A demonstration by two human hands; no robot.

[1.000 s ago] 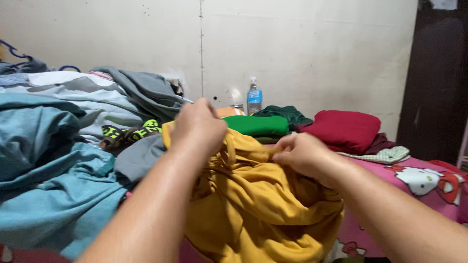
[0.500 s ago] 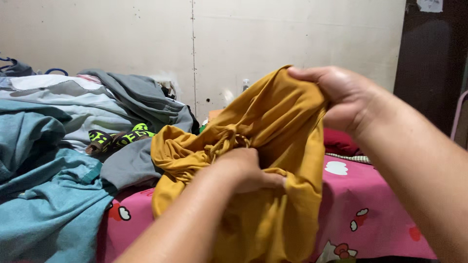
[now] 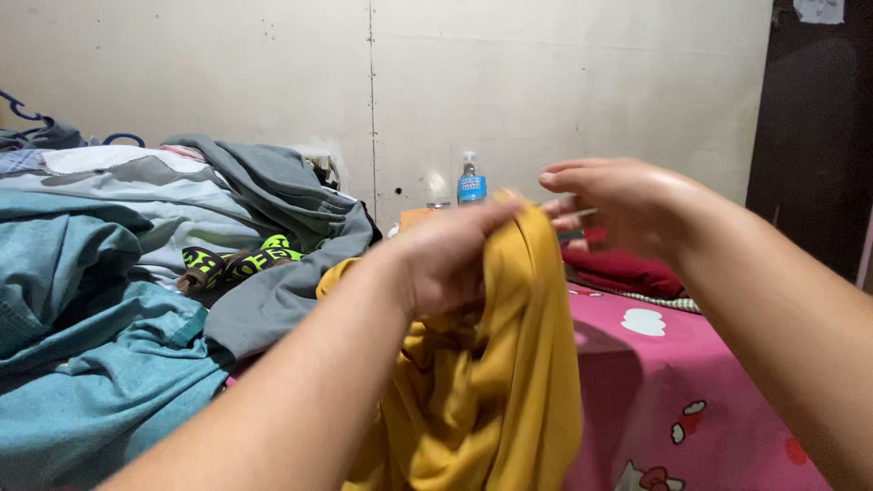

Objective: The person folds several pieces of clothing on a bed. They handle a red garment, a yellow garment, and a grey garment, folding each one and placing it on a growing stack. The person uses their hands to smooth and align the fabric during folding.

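Head view: left hand [image 3: 450,259] now grips mustard garment [image 3: 496,364] top; right hand [image 3: 618,205] has released, fingers spread, above bed [image 3: 691,391].

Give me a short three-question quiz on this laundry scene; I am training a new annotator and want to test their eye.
1. True or false: the left hand grips the yellow garment.
2. What does the right hand hold? A) the bottle B) nothing that can be made out, fingers spread beside the garment's top C) a red garment
3. What stands against the wall behind the hands?

Key:
1. True; it holds the cloth up near its top.
2. B
3. A clear bottle with a blue label.
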